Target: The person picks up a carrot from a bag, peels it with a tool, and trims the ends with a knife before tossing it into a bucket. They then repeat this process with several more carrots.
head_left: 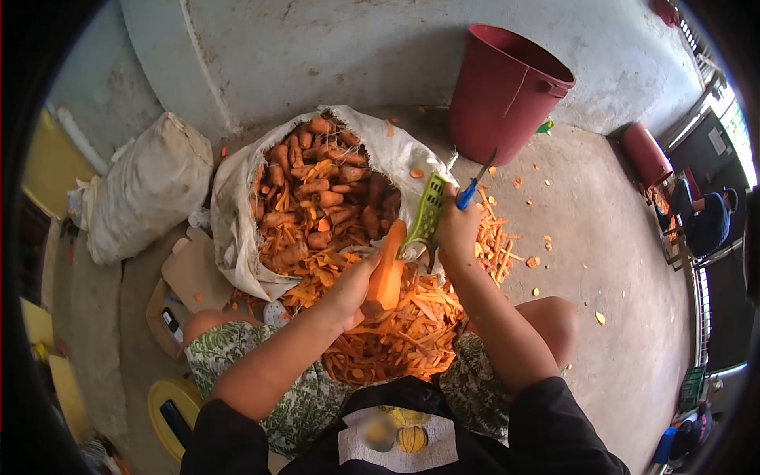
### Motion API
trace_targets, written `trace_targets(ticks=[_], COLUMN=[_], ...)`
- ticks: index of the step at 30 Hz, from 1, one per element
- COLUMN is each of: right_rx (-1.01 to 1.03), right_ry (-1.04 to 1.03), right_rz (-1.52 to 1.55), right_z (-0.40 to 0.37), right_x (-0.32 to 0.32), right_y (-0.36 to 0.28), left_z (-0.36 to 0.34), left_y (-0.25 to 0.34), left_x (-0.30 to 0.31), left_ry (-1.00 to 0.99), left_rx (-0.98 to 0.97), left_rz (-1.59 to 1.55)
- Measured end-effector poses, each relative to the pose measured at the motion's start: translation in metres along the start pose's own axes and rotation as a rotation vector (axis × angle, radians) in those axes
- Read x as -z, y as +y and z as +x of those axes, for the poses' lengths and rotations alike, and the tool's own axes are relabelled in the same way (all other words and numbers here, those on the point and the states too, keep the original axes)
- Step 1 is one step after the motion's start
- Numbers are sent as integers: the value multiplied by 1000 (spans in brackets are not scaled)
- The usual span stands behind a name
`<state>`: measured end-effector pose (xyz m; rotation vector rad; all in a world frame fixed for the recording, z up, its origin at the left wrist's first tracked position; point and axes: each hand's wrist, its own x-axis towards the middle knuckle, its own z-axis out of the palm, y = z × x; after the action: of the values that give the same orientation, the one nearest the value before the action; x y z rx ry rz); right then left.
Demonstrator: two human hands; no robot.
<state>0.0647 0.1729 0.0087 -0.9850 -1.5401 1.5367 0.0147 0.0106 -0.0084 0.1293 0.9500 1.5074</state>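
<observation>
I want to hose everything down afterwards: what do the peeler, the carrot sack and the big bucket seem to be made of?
Peeler in the right hand, on the carrot the left hand holds: likely plastic, bright green, moulded slots.
Sack: looks like woven plastic fabric, off-white, creased and slumped.
Bucket: probably plastic, smooth maroon wall with rolled rim.

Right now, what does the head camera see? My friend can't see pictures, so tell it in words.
A person's left hand holds a carrot while the right hand holds a green peeler at its tip, above a heap of orange peelings between the knees. An open white sack of carrots stands in front, with a red bucket beyond it.
</observation>
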Motion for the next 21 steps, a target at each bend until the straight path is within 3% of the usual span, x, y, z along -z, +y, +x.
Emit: trace_targets(ticks=[7,9,10,11,12,13,14,15,17,21], right_rx=[105,45,60,62,135,207,110,112,442,414], right_ry=[-71,-97,-162,-159,-303,-448,-584,-584,-792,-798], right_rz=[-78,-127,-271,-270,-447,-626,-803,-806,-983,-1000], right_z=[-14,0,5,6,7,6,2,0,-8,-14], right_x=[-10,-1,7,14,21,25,29,31,34,34], right_y=[4,0,-10,-17,-23,-30,-38,-35,-27,-15], left_z=[4,15,13,12,11,10,7,6,6,-7], left_y=[1,-4,-1,2,6,10,15,19,19,27], left_x=[-4,9,9,7,7,9,13,17,19,2], left_ry=[108,126,125,225,323,320,304,290,305,337], left_rx=[26,-168,-169,-309,-451,-456,-464,-471,-521,-512], left_rz=[-105,272,275,546,816,815,919,1023,1040,1232])
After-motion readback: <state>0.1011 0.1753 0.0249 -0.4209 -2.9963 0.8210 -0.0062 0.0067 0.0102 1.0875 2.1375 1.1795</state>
